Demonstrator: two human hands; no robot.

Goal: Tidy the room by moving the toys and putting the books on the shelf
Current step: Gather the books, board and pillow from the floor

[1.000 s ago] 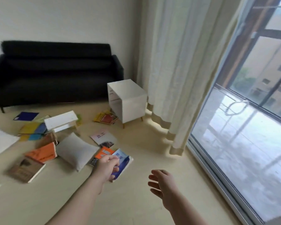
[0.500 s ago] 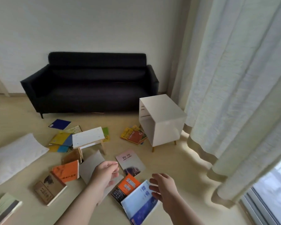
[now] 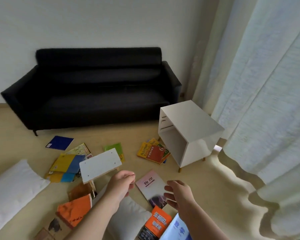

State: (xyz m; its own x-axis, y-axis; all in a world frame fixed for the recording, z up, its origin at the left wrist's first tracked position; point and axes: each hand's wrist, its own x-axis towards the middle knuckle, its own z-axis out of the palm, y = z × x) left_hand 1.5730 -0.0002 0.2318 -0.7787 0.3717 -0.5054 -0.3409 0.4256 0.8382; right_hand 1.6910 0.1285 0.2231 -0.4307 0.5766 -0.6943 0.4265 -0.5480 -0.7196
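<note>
Books lie scattered over the floor: a pink and white book [image 3: 151,185], an orange and black one [image 3: 155,224], an orange one [image 3: 74,210], a red and yellow pile [image 3: 152,153], a dark blue one [image 3: 60,142] and a yellow and blue heap [image 3: 66,166]. A white open cube shelf [image 3: 190,125] stands on short legs at the right. My left hand [image 3: 120,183] hovers above the floor with fingers loosely curled and holds nothing. My right hand [image 3: 179,195] hangs beside the pink book, fingers relaxed and empty.
A black sofa [image 3: 93,87] stands against the back wall. A small white stool [image 3: 100,164] lies tipped among the books. One white pillow [image 3: 12,189] lies at the left, another [image 3: 128,220] under my left forearm. Curtains [image 3: 267,101] hang at the right.
My view swung left from the window and moved closer to the sofa and shelf. My left hand let go of the blue book, which now lies at the bottom edge.
</note>
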